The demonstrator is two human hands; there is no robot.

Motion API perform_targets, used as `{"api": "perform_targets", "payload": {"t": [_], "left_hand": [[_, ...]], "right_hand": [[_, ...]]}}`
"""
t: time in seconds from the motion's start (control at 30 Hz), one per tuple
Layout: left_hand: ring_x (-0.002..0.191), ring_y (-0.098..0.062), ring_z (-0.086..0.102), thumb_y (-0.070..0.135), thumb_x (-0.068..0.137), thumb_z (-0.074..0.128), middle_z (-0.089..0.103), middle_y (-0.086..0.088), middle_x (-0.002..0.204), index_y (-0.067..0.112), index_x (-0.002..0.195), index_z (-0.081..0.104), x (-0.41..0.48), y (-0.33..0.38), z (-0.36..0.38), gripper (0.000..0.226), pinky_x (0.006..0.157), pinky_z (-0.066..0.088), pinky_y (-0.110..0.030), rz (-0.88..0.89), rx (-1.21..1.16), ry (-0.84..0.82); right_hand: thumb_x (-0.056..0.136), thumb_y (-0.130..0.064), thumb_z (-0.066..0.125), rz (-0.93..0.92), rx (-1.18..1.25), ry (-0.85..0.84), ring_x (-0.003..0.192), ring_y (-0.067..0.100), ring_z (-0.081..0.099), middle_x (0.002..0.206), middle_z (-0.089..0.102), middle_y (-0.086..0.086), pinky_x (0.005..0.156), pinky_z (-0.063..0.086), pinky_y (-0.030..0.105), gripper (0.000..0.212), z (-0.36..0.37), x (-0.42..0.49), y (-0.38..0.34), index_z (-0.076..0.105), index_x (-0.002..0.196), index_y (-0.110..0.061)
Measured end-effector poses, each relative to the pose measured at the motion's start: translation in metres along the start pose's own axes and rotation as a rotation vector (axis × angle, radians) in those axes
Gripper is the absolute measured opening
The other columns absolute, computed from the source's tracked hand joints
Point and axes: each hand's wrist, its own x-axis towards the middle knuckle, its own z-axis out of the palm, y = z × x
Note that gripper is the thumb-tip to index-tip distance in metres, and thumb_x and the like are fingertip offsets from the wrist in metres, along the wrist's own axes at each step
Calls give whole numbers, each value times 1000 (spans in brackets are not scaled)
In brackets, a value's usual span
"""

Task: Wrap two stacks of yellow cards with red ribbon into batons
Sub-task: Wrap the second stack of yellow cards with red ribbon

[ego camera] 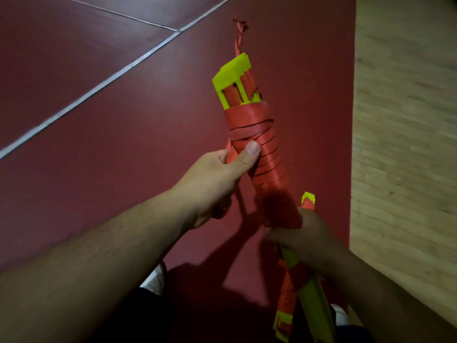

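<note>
Mid-frame, the left hand (212,179) pinched the red-wrapped baton (259,134) midway between its fingers (247,157), while the right hand (296,233) clasped its lower end.

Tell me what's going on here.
A person is binding a stack of yellow cards with red ribbon. The left hand grips the wrapped middle, thumb pressed on the ribbon. The right hand holds the lower end, apparently along with a second, partly wrapped stack. The first stack's top is uncovered, a ribbon tail trailing past it.
</note>
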Motion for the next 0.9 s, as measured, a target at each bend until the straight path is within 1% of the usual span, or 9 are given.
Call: {"api": "perform_targets", "payload": {"t": [0.1, 0.17, 0.23, 0.33, 0.43, 0.63, 0.7, 0.8, 0.9], "left_hand": [[46, -14, 23, 71, 69, 67, 28, -5, 54, 27, 59, 59, 0, -4, 1, 46, 46, 18, -30, 76, 42, 27], [37, -16, 29, 69, 75, 69, 39, 6, 49, 34, 61, 66, -3, -4, 5, 38, 45, 23, -23, 137, 83, 62], [36, -4, 34, 67, 72, 64, 45, 13, 46, 35, 58, 65, -5, -6, 9, 35, 42, 26, -26, 157, 158, 180], [43, -9, 33, 68, 76, 62, 42, 12, 48, 24, 52, 55, -3, -17, 12, 50, 47, 27, -29, 154, 254, 364], [46, -9, 35, 61, 85, 65, 41, 13, 46, 23, 52, 54, -2, -24, 18, 51, 51, 29, -29, 132, 272, 485], [43, -11, 30, 70, 73, 65, 38, 12, 48, 28, 61, 61, -1, -20, 21, 43, 48, 25, -30, 87, 70, 271], [42, -11, 29, 68, 73, 69, 36, 10, 49, 28, 59, 59, -2, -17, 23, 43, 54, 35, -33, 96, 67, 269], [38, -12, 25, 60, 79, 69, 31, 6, 48, 23, 64, 48, -5, -5, 21, 45, 61, 32, -45, 141, -67, 223], [44, -12, 18, 54, 85, 64, 19, -7, 58, 12, 76, 46, -5, 9, 15, 47, 50, 21, -31, 226, -181, 121]], "right_hand": [[74, -10, 79, 3, -89, 34, 49, 17, 59, 53, 62, 4, 55, 49, 40, 16, 1, 0, 2, 64, 74, -14], [72, -19, 81, -13, -167, 67, 51, 17, 60, 54, 63, 0, 57, 52, 44, 17, 1, 2, 3, 64, 74, -19], [68, -31, 78, -56, -279, 119, 52, 14, 56, 54, 62, -7, 56, 47, 37, 16, 2, 2, 2, 62, 71, -27], [74, -23, 77, -124, -402, 239, 57, 14, 56, 56, 58, -4, 56, 41, 33, 21, 4, 3, 2, 57, 66, -22], [79, -23, 71, -142, -500, 304, 69, 23, 61, 66, 60, -5, 60, 43, 33, 14, 4, 3, 0, 57, 76, -21], [84, -36, 68, -159, -529, 386, 79, 29, 63, 70, 55, -8, 74, 49, 38, 21, 5, -3, 1, 51, 82, -24], [82, -39, 70, -212, -562, 400, 83, 28, 64, 73, 55, -9, 85, 49, 43, 23, 5, -4, 3, 52, 86, -24], [72, -50, 77, -266, -490, 255, 76, 9, 62, 76, 61, -10, 73, 51, 37, 37, -5, -4, -4, 54, 92, -28], [56, -48, 85, -256, -178, -11, 72, 16, 68, 81, 68, -1, 68, 56, 44, 50, -21, -5, -17, 60, 94, -30]]}}
